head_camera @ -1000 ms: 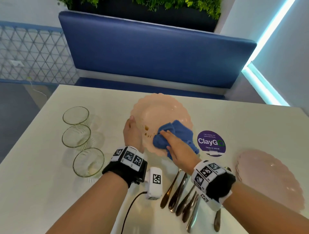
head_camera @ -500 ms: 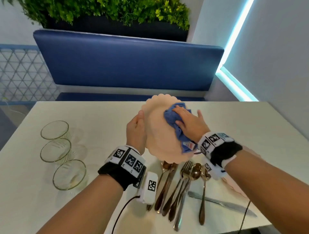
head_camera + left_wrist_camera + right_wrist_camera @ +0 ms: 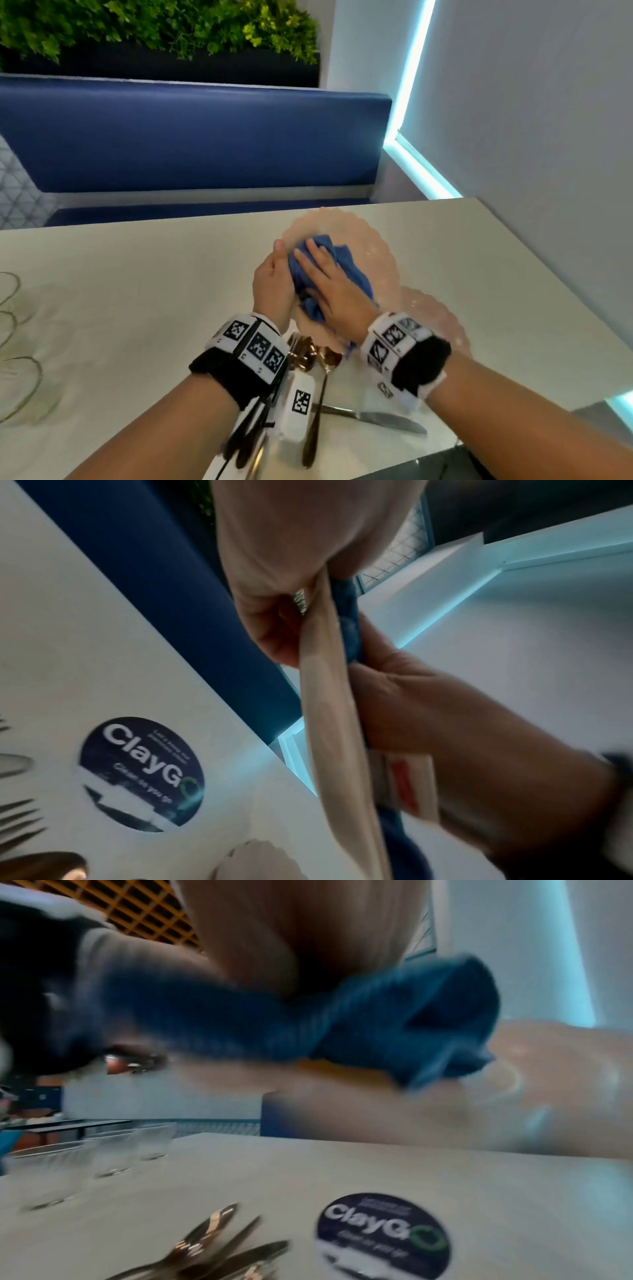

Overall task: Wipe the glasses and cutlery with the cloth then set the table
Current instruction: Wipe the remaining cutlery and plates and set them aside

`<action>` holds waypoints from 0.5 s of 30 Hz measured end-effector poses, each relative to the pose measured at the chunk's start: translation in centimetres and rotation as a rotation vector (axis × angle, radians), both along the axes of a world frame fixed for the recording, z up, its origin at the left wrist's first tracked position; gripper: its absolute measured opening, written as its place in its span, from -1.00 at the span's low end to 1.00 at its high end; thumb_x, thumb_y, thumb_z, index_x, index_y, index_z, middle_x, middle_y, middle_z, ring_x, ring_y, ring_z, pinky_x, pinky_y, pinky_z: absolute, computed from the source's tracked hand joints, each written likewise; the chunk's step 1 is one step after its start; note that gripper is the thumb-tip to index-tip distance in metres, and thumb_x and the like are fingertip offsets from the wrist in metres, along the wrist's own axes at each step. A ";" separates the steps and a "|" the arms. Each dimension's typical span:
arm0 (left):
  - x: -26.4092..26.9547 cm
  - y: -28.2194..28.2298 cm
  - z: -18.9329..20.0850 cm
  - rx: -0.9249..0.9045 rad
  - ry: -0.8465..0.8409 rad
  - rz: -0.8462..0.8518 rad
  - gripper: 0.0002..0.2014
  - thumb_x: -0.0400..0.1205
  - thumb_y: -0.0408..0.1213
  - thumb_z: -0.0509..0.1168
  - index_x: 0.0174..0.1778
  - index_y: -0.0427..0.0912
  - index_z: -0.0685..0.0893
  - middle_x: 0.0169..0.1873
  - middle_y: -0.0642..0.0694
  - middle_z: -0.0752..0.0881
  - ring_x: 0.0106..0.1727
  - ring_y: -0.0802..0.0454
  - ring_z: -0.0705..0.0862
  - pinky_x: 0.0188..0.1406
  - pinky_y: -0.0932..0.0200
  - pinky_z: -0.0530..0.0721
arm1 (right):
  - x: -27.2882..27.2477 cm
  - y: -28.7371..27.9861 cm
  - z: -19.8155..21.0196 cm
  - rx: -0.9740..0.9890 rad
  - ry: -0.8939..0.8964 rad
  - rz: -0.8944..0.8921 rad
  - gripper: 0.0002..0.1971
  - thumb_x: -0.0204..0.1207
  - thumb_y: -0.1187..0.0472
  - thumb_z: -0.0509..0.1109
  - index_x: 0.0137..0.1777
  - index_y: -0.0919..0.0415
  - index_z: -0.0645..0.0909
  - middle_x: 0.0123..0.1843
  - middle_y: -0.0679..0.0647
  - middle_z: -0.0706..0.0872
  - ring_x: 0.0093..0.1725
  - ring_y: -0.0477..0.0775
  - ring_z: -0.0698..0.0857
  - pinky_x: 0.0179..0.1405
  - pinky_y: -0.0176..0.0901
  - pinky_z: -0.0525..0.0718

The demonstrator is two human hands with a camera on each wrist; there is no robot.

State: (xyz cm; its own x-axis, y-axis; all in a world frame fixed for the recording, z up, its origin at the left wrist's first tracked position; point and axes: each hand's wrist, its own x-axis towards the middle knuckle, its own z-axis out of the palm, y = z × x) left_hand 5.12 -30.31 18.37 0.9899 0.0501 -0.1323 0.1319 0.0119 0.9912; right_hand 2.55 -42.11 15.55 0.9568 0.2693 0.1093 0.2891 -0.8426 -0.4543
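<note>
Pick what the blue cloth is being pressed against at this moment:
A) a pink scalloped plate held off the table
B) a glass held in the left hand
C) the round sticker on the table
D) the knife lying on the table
A: the right hand presses the blue cloth onto the pink scalloped plate, which the left hand grips by its edge above the table.

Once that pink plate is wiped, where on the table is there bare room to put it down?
The widest bare patch lies between the glasses at the left edge and the left hand. Another runs beyond the held plate to the table's far edge. It is crowded near the person: cutlery, knife, second plate.
</note>
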 end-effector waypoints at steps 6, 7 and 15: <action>-1.9 -4.3 0.6 -0.005 -0.081 0.034 -0.52 0.73 -0.04 0.03 -0.52 -0.11 0.45 -0.54 -0.02 0.45 -0.43 0.06 0.41 -0.42 0.22 0.41 | 0.7 -11.2 2.5 -0.401 -0.018 -0.235 -0.39 0.65 0.06 0.13 0.66 0.08 0.01 0.70 0.08 0.05 0.61 0.17 0.22 0.48 0.22 0.20; -2.0 -4.8 0.8 -0.025 -0.071 0.064 -0.51 0.73 -0.02 0.03 -0.54 -0.10 0.41 -0.56 0.00 0.41 -0.45 0.07 0.38 -0.42 0.22 0.38 | 0.0 -12.9 2.1 -0.367 -0.015 -0.234 -0.40 0.62 0.08 0.17 0.64 0.13 0.12 0.66 0.15 0.16 0.55 0.26 0.30 0.46 0.22 0.26; -3.1 -10.6 -2.6 0.000 0.052 0.235 -0.48 0.71 0.07 0.00 -0.07 -0.31 0.69 -0.08 -0.24 0.73 0.02 -0.20 0.66 0.11 -0.02 0.62 | -9.2 -13.5 -2.0 -0.315 0.092 -0.226 -0.46 0.62 0.00 -0.10 0.58 0.12 0.24 0.22 0.21 0.46 0.12 0.22 0.48 0.00 0.02 0.38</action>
